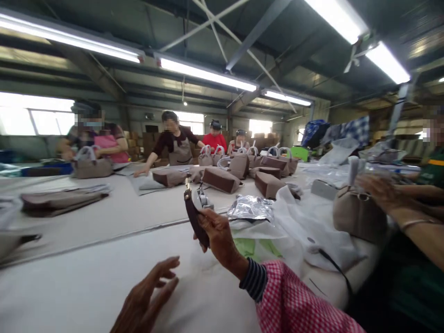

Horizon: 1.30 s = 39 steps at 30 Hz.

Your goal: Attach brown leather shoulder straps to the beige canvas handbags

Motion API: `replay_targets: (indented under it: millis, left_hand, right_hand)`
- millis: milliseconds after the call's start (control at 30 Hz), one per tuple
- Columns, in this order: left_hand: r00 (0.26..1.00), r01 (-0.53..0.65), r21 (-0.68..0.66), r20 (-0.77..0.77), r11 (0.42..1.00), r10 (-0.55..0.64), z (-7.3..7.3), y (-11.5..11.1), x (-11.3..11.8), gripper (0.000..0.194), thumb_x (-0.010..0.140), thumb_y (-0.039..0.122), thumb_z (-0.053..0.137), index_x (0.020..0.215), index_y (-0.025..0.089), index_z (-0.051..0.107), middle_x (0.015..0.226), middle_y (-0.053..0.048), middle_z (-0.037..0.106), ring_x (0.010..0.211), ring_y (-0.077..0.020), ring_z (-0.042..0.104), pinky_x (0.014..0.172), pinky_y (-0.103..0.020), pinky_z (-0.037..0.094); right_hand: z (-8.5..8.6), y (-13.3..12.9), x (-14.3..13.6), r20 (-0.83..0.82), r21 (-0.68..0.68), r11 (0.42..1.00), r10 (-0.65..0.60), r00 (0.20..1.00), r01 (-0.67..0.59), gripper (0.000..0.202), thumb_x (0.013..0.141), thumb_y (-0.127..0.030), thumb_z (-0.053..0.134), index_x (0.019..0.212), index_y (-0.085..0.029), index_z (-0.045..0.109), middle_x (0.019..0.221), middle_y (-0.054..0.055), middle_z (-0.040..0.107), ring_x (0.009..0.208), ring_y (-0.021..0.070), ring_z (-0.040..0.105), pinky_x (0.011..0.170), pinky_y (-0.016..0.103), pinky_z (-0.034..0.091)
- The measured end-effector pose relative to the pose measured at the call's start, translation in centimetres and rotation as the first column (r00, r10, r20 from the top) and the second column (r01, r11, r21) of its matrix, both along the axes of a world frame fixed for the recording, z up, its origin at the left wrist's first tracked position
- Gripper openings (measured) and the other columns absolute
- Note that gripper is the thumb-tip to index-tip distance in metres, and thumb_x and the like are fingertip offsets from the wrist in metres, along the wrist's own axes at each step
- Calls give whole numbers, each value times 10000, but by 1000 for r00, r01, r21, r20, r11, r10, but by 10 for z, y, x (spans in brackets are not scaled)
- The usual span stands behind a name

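Right grip [218, 233]: closed on a dark brown strap [195, 217], thumb and fingers pinching its lower part. Strap upright, slightly tilted, raised above the counter [104, 273]; metal clasp [188, 188] at its upper end, above the fingers. Left grip [147, 296]: open, thumb and fingers apart, nearer the wearer than the strap and to its left. Silver packet [250, 208]: on the counter, right of the strap. Taupe handbag [359, 213]: by the counter's right edge, at a co-worker's hands [385, 196].
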<state>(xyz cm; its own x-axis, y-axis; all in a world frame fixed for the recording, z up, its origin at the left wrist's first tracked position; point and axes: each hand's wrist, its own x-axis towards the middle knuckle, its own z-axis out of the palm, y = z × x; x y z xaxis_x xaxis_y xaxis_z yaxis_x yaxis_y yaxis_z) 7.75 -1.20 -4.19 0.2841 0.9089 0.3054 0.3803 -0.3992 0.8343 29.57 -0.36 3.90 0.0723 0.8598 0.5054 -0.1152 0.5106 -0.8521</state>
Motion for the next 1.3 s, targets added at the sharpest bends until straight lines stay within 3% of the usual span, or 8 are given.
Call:
replay_targets:
  millis: [167,367,533,700,900,1100,1233,1300]
  left_hand:
    - [906,39,-172,422,984,38,39,-35,-19,595,946,680,527,1271,205,678,1246,-133,716,1174,-330,662,914,-436,599]
    - [723,160,-296,684,942,92,33,-65,-29,384,884,484,738,1049,139,719,1144,-139,733,1062,-287,691,870,-389,596]
    - [596,161,-325,784,932,171,30,-59,-31,501,815,495,801,1144,150,646,1011,-126,750,969,-256,699,760,-357,599]
    - [613,153,-291,778,944,141,29,-54,-29,438,837,485,772,1071,142,634,963,-127,748,890,-236,700,742,-354,585]
    - [648,116,-292,747,949,150,28,-53,-27,480,815,526,764,1074,142,638,962,-119,751,893,-241,711,749,-344,573]
    - [671,141,-312,728,940,141,27,-49,-29,518,759,529,780,1082,150,640,939,-100,753,838,-206,697,700,-299,539]
    - [670,163,-336,728,928,146,23,-47,-22,572,571,456,889,994,140,669,896,-98,747,804,-220,703,700,-309,524]
    - [664,198,-295,742,935,94,21,-39,-18,549,594,522,852,952,152,661,876,-94,737,849,-240,705,787,-368,543]
  right_hand:
    - [-25,-43,-40,111,-130,971,217,970,-202,401,956,-541,619,999,-152,702,587,-50,581,361,56,416,329,154,323]
    - [-51,-69,-74,212,-232,888,445,870,-398,405,971,-556,589,929,-168,697,664,-13,599,499,94,500,430,185,364]
    - [-59,-68,-77,305,-284,898,417,856,-337,416,989,-564,550,864,-187,674,647,-4,589,496,113,468,459,225,342]
    - [-59,-67,-71,386,-299,908,396,833,-293,478,992,-615,507,777,-207,630,666,25,609,527,142,510,491,258,380]
    - [-60,-73,-73,455,-282,908,410,790,-309,359,965,-553,613,1002,-197,648,764,20,624,590,137,524,523,248,411]
    - [-76,-64,-75,387,-372,877,445,807,-305,429,975,-613,550,1019,-191,606,691,-1,611,434,98,464,394,215,338]
    - [-84,-60,-70,421,-324,926,325,847,-194,464,863,-655,658,979,-205,654,664,44,648,400,142,505,349,258,391]
    - [-83,-54,-65,433,-347,929,284,855,-132,482,788,-655,724,1019,-234,681,697,78,697,407,188,557,308,279,403]
